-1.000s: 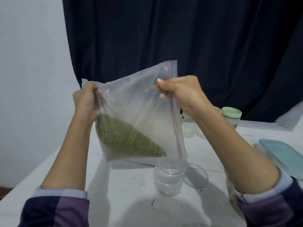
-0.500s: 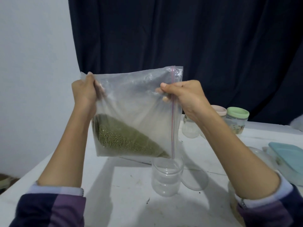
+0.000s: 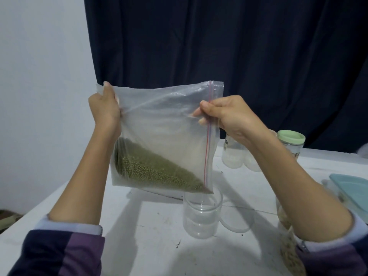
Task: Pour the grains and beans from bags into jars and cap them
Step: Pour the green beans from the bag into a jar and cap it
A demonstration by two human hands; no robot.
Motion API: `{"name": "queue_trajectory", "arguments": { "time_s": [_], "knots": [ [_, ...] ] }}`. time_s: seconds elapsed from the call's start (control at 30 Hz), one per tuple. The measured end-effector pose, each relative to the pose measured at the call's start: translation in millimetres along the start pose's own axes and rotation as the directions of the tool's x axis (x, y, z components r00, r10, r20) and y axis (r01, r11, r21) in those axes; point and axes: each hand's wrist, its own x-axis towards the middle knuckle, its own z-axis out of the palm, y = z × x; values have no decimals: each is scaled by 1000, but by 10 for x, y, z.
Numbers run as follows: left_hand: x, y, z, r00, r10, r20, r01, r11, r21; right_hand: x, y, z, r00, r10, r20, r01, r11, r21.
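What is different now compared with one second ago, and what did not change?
The zip bag has turned more level, and its lower corner now sits over the open jar; the green beans have slid toward that corner. The left hand and right hand keep the same grip. No beans are in the jar yet.

Your zip bag of mung beans point(image 3: 159, 148) hangs just over the open jar point(image 3: 202, 215), blocking its mouth from the left. A clear lid point(image 3: 237, 220) lies touching the jar's right side. Far right, capped jars point(image 3: 291, 144) crowd the table's point(image 3: 139, 246) back; a teal tray point(image 3: 350, 188) fills the right edge. The near-left tabletop offers passage.
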Motion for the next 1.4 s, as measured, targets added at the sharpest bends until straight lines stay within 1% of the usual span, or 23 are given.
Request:
{"name": "queue_trajectory", "arguments": {
  "time_s": [0.07,0.17,0.23,0.3,0.47,0.6,0.7,0.8,0.9,0.97,1.07,1.17,1.23,1.33,1.4],
  "knots": [
    [-3,6,25,1000,-1,-13,1,1000,13,-6,-2,22,1000,-2,-31,4,999,49],
    [4,25,50,998,-41,-39,39,998,-57,-16,-13,58,998,-22,-59,28,994,104],
    [17,26,54,996,-76,-47,70,992,-108,-27,-20,85,997,-40,-72,46,995,89],
    [26,23,50,994,-93,-53,86,989,-120,-45,-21,118,996,-56,-76,62,995,76],
    [17,44,41,992,-95,-85,81,985,-153,-72,-35,187,988,-109,-108,114,992,45],
    [-2,86,44,990,-97,-103,78,982,-173,-66,-47,228,984,-109,-142,117,992,46],
    [-7,103,33,990,-95,-105,72,977,-201,-70,-58,243,985,-103,-138,109,993,38],
    [-34,125,34,990,-95,-101,73,975,-208,-73,-58,271,977,-102,-188,110,993,31],
    [-52,147,38,990,-97,-101,72,972,-224,-78,-64,292,981,-89,-172,98,994,43],
    [-47,162,28,990,-95,-103,71,974,-217,-81,-66,292,976,-94,-198,104,994,43],
    [-46,176,18,991,-90,-101,67,975,-214,-81,-87,300,978,-97,-185,105,994,36],
    [-59,192,21,992,-79,-95,55,971,-232,-82,-83,316,966,-117,-229,126,992,26],
    [-69,203,22,992,-77,-95,53,971,-233,-81,-79,322,970,-124,-209,128,992,6],
    [-70,200,17,992,-79,-100,53,969,-243,-79,-57,323,966,-124,-229,132,991,18],
    [-80,196,15,991,-90,-100,63,968,-243,-78,-49,328,972,-121,-201,126,992,13]
  ]
}}
